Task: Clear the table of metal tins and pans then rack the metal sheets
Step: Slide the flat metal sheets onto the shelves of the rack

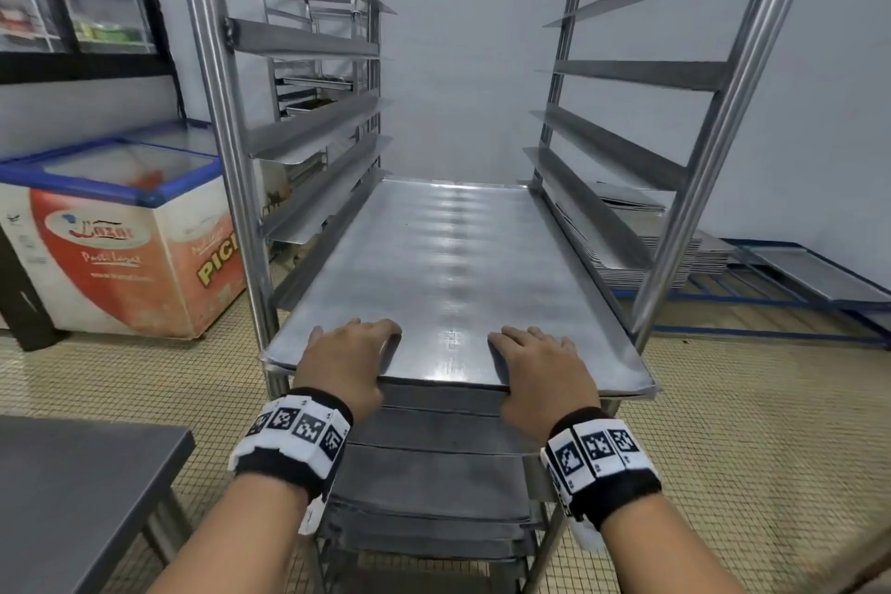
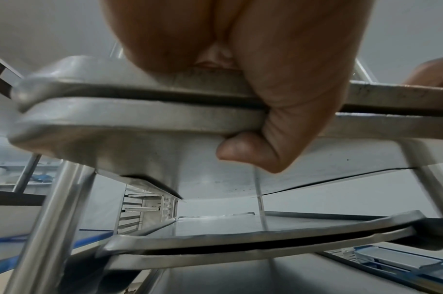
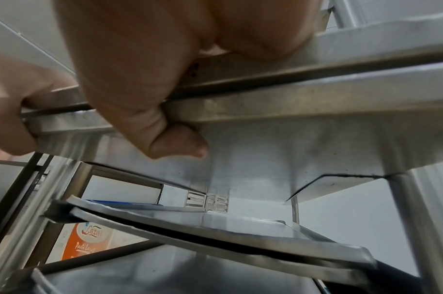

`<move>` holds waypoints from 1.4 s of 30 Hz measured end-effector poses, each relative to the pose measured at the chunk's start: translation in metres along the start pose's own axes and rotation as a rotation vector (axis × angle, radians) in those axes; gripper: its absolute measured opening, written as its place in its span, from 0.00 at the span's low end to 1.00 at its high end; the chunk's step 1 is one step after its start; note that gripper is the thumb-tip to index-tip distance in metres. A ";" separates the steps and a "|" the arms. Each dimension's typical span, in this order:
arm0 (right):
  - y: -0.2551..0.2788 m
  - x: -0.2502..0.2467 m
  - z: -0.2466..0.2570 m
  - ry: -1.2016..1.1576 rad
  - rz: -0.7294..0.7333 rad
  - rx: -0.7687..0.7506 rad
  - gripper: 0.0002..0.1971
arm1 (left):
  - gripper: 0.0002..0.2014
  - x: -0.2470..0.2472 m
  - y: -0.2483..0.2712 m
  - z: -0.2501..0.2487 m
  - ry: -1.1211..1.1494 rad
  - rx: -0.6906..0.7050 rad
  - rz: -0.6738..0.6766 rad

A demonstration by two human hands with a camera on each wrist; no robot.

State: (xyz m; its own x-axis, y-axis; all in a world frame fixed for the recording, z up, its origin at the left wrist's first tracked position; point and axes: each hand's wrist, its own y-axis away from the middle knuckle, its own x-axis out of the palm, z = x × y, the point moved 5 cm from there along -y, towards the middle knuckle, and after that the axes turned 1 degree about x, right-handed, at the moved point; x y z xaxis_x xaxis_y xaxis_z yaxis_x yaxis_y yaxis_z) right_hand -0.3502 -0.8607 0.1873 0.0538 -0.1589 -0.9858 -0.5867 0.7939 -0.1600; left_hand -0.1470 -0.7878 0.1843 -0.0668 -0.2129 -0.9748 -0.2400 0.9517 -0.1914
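Two stacked metal sheets [image 1: 448,256] lie on a middle pair of runners in the steel rack [image 1: 226,135], their near edge sticking out toward me. My left hand [image 1: 349,355] grips that edge on the left, fingers on top and thumb [image 2: 243,151] curled under both sheets [image 2: 139,117]. My right hand [image 1: 535,362] grips it on the right the same way, thumb [image 3: 175,143] beneath the sheets [image 3: 303,103]. More sheets [image 1: 434,473] sit on the lower runners. The upper runners carry nothing.
A steel table [image 1: 72,497] corner is at the lower left. A chest freezer [image 1: 125,232] stands left of the rack, and a second rack [image 1: 308,39] stands behind it. A pile of sheets [image 1: 675,251] lies on a low blue floor frame [image 1: 771,299] at the right.
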 end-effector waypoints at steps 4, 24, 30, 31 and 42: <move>-0.031 0.005 -0.009 -0.004 -0.008 -0.004 0.29 | 0.32 -0.001 -0.028 0.003 0.011 -0.014 -0.013; -0.119 0.014 -0.037 -0.063 0.017 0.034 0.21 | 0.34 0.015 -0.123 0.016 -0.011 -0.028 -0.026; -0.119 0.011 -0.036 -0.103 0.040 0.033 0.16 | 0.35 0.015 -0.125 0.018 0.029 0.007 0.002; -0.118 0.009 -0.037 -0.116 0.032 0.022 0.15 | 0.35 0.013 -0.125 0.018 0.049 0.024 0.010; -0.055 -0.042 -0.078 -0.529 -0.654 0.137 0.25 | 0.10 -0.058 -0.065 0.040 0.553 0.015 -0.584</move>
State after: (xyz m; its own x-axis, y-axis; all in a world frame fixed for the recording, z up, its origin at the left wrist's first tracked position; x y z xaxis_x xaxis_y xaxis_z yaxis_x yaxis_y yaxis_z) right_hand -0.3834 -0.9440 0.2414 0.7384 -0.3425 -0.5809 -0.2044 0.7073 -0.6768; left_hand -0.0888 -0.8280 0.2490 -0.4051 -0.7521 -0.5199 -0.3714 0.6550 -0.6581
